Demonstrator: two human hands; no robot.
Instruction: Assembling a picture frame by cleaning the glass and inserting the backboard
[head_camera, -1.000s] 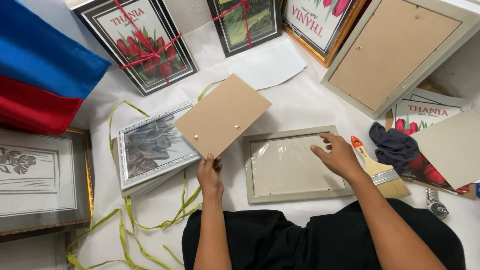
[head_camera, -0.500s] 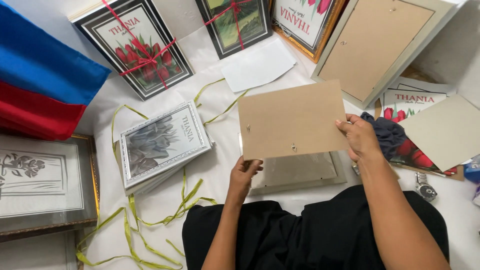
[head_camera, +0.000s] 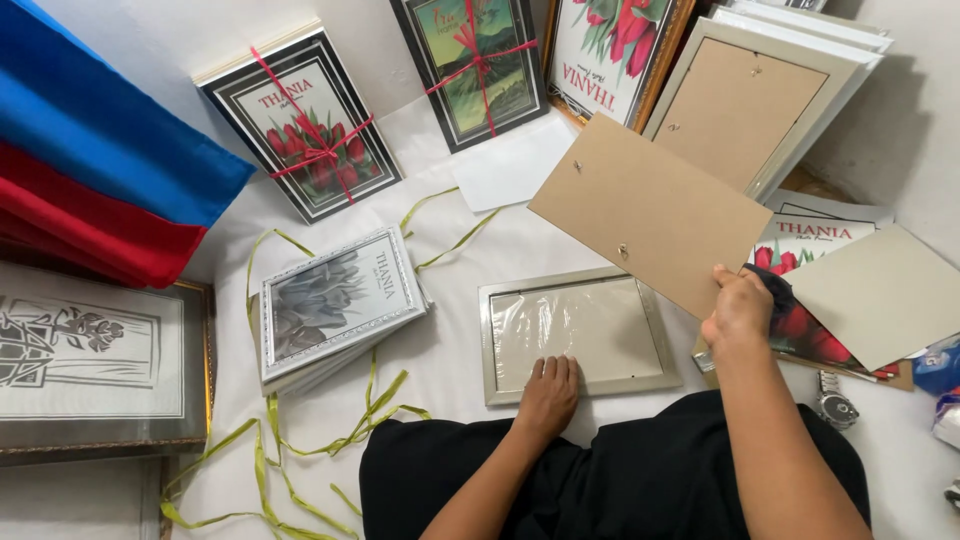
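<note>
Brown backing board (head_camera: 650, 210) in right hand (head_camera: 738, 308), left hand (head_camera: 548, 392) on silver frame (head_camera: 578, 335)

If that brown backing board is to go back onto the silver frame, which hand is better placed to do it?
Probably the right hand: it holds the brown backing board by its lower corner, lifted above the silver picture frame. The left hand lies flat on the frame's near edge.

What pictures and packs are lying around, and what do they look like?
Red-ribboned black-framed tulip print: top left, rectangular.
Red-ribboned dark-framed green landscape print: top centre.
Silver-framed grey flower prints, stacked: left of centre.
Brown backing board: in right hand.
Empty silver frame: under left hand.
</note>
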